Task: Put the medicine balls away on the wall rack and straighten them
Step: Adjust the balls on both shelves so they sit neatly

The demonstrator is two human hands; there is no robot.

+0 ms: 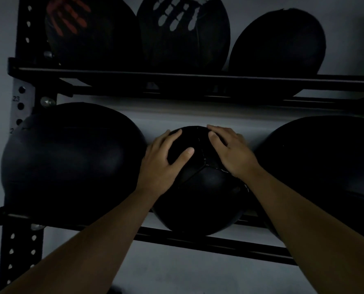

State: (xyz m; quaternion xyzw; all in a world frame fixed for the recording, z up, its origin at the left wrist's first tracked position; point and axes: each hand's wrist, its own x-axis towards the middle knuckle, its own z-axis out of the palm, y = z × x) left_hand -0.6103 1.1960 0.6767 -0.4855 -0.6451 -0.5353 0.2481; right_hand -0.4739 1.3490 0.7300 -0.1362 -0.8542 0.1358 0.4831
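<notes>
Both hands lay flat and spread on the upper front of the middle medicine ball, palms pressing rather than gripping: the left hand on its upper left, thumb across the front panel, the right hand on its upper right, fingers curling over the crown. Neither hand closed around anything; the ball was braced between them.

The wall rack filled the view, its dark rails running left to right, a perforated upright at the left edge. On the lower tier a large ball sat to the left and another large ball to the right, both broader than the one under the hands. Above sat three more: one with a red hand print, one with a white hand print and a plain one.

The held ball rested on the lower rails, in the gap between its two bigger neighbours, directly ahead of the hands. It looked close to both neighbours; the dim light hid whether they touched. Its seams met just below and between the hands, slightly off upright. Both hands sat about equally near, so turning it straight would likely take them together.
</notes>
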